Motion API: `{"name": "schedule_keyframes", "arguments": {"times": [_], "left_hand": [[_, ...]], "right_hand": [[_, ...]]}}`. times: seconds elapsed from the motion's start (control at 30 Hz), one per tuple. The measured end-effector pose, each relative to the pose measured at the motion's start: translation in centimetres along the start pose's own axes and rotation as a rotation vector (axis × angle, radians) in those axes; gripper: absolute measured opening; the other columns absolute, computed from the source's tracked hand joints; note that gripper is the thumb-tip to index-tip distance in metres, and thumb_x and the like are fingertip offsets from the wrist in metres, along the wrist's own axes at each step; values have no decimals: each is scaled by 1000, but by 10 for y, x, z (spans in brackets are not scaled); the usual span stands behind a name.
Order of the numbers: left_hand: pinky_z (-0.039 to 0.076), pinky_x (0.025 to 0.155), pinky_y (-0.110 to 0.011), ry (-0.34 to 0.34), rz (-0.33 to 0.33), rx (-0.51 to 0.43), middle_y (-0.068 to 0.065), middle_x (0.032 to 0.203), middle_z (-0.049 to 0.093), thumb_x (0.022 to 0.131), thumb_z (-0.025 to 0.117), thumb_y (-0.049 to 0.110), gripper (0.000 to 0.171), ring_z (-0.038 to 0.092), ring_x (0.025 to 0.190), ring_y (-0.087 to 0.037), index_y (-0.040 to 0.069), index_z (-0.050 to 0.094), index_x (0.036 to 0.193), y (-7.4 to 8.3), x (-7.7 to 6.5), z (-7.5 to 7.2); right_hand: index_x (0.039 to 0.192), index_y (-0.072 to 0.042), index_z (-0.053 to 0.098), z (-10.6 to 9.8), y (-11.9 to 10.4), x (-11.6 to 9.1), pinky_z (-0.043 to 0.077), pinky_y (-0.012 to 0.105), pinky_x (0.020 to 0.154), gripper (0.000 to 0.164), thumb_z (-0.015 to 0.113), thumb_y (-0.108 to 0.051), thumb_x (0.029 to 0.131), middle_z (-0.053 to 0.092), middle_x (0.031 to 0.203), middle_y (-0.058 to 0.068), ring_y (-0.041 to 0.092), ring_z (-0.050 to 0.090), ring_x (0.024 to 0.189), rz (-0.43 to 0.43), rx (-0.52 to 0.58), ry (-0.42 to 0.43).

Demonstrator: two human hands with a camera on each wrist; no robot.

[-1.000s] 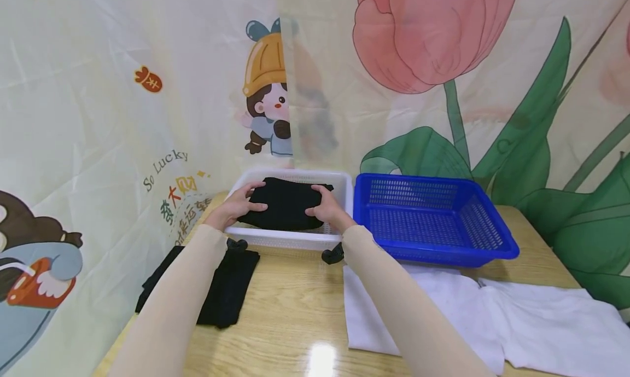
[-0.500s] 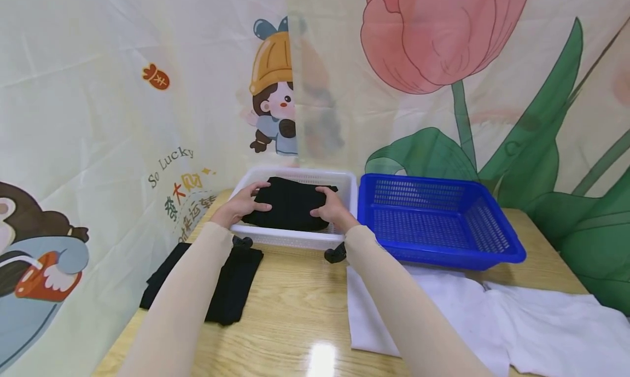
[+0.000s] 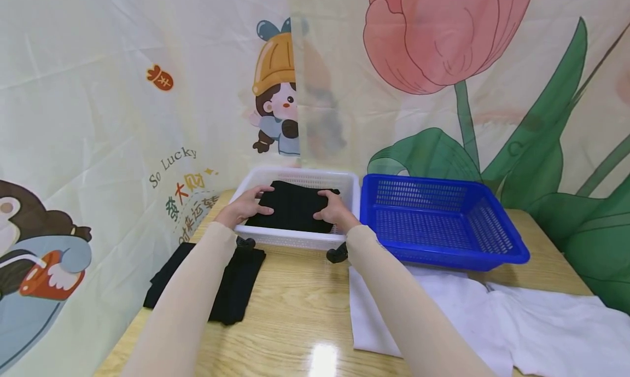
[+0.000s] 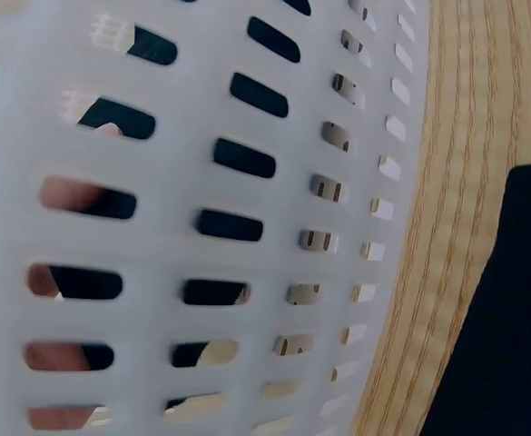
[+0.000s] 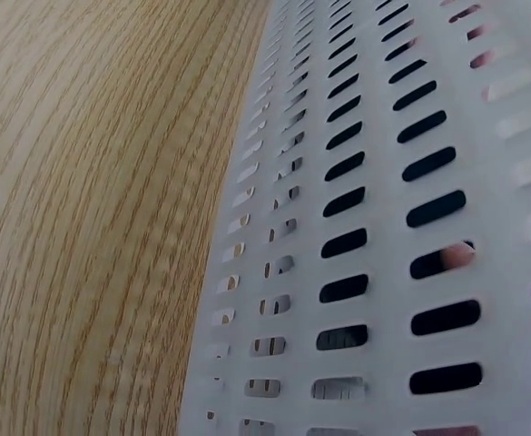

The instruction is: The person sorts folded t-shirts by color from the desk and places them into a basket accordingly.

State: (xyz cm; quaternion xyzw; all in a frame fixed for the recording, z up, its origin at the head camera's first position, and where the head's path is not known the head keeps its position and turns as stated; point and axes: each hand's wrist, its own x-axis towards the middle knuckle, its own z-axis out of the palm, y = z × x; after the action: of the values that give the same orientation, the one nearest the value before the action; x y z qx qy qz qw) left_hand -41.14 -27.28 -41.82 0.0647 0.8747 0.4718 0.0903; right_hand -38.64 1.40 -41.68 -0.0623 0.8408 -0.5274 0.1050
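A folded black garment (image 3: pixel 293 207) lies inside the white perforated basket (image 3: pixel 290 237) at the middle of the head view. My left hand (image 3: pixel 246 206) holds its left end and my right hand (image 3: pixel 334 209) its right end, thumbs on the near side and fingers farther back. In the left wrist view the basket's wall (image 4: pixel 179 245) fills much of the picture; bits of the fingers (image 4: pixel 70 193) and dark cloth show through the slots. Through the wall (image 5: pixel 383 218) in the right wrist view, a fingertip (image 5: pixel 457 255) appears against black fabric.
Right of the white basket stands a blue plastic basket (image 3: pixel 445 256) with nothing in it. Another folded black garment (image 3: pixel 236 289) lies at the table's left, partly behind my left sleeve. White folded clothes (image 3: pixel 556 325) lie at the front right of the wooden table (image 3: pixel 290 311).
The black garment sits slightly lower in the white basket, with both hands still at its ends. The head view has shifted a little, so everything appears farther right.
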Motion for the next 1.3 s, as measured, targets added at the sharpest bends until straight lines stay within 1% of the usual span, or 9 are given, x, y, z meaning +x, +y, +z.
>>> {"name": "schedule_keyframes", "arguments": {"times": [0.2,0.37,0.5,0.73,0.9,0.97,1.03,1.2,1.3], "left_hand": [[27,126,-60,-20,14,46,-26,170,25,97,75,-1,74,20,158,-42,10,41,162,2,3,4],[27,125,-60,-33,12,69,-28,170,23,97,73,-3,75,19,159,-44,7,38,163,3,2,5],[27,126,-59,-34,13,80,-29,170,24,97,73,-3,74,18,159,-44,6,38,162,4,1,4],[25,127,-59,-72,3,138,-31,170,23,96,75,-1,75,17,159,-48,2,39,162,6,0,5],[24,127,-57,-71,-10,116,-30,171,21,100,72,3,72,17,160,-46,3,36,164,8,0,6],[24,128,-58,-71,-20,94,-30,171,22,101,71,4,72,17,160,-45,3,36,164,9,-1,4],[23,128,-58,-68,-17,71,-29,171,23,102,69,4,71,17,160,-45,3,35,164,10,-2,2],[26,126,-61,-39,71,69,-27,170,27,104,67,5,66,23,157,-50,0,36,162,22,-14,-15],[33,122,-61,-14,131,82,-27,167,34,105,66,8,64,33,153,-49,2,38,162,35,-28,-32]], "right_hand": [[164,-12,36,-7,5,1,43,53,117,79,74,2,96,30,170,20,41,44,146,29,-24,-11],[164,-11,37,-8,6,2,45,53,115,78,74,2,96,34,168,21,40,49,142,51,-34,-3],[163,-10,38,-7,5,3,46,52,115,78,76,0,95,37,166,21,40,50,141,63,-44,24],[160,-12,45,-6,7,2,46,52,114,75,80,-7,94,29,167,24,39,42,146,92,-100,106],[158,-9,48,-5,6,1,45,53,115,73,82,-8,93,22,168,26,42,36,149,50,-95,178],[158,-9,48,-4,6,0,44,53,116,74,82,-9,93,21,169,25,41,35,150,25,-104,185],[158,-8,48,-4,5,-2,43,52,118,73,82,-13,93,24,169,23,40,36,150,-1,-129,180],[159,-7,47,-9,-10,-15,40,51,120,71,79,-18,96,37,166,18,37,39,151,-84,-147,121],[161,-9,45,-14,-24,-29,40,53,120,70,77,-18,98,41,166,15,36,38,153,-154,-131,66]]}}
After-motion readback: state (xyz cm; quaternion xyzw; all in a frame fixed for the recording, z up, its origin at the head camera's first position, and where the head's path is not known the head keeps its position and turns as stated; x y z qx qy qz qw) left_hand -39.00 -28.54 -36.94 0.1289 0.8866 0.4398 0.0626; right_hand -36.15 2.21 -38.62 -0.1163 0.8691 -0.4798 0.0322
